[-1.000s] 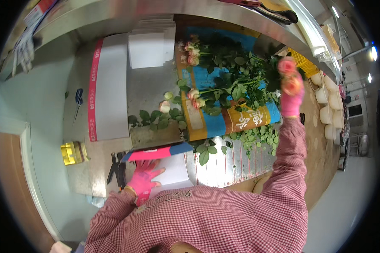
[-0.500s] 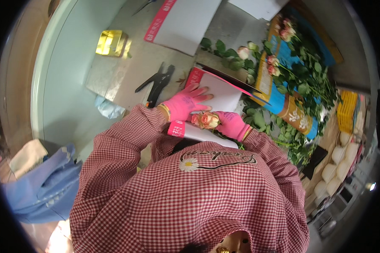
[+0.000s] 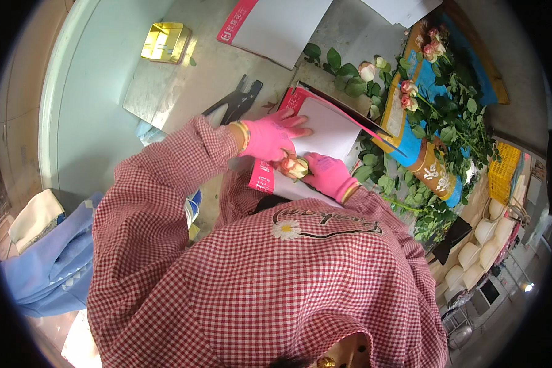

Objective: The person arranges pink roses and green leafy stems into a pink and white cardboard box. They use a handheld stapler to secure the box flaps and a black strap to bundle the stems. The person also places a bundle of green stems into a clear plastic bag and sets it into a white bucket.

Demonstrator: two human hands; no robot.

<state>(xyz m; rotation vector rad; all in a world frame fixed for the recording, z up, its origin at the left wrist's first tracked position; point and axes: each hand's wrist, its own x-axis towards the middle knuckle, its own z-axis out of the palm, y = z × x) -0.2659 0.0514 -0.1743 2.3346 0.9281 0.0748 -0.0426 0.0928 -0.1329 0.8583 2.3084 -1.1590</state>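
Pink-and-cream roses (image 3: pixel 294 167) lie bunched on a white wrapping sheet with a pink border (image 3: pixel 329 127). My right hand (image 3: pixel 329 176), in a pink glove, closes around them just below the blooms; their stems are hidden beneath it. My left hand (image 3: pixel 271 136), gloved in pink too, reaches over the sheet from the left. Its upper fingers are stretched out flat on the paper, while its lower side touches the rose heads. A black stapler-like tool (image 3: pixel 239 101) lies just beyond my left wrist.
A gold square tin (image 3: pixel 166 43) stands at the far left of the metal table. Another pink-edged sheet (image 3: pixel 282 30) lies at the back. Leafy roses (image 3: pixel 435 104) cover blue-and-yellow packaging on the right. A yellow crate (image 3: pixel 505 165) stands beyond them.
The roses have turned and shifted slightly toward my left hand, now showing fewer blooms. My left hand has come down closer beside them. The view has shifted slightly.
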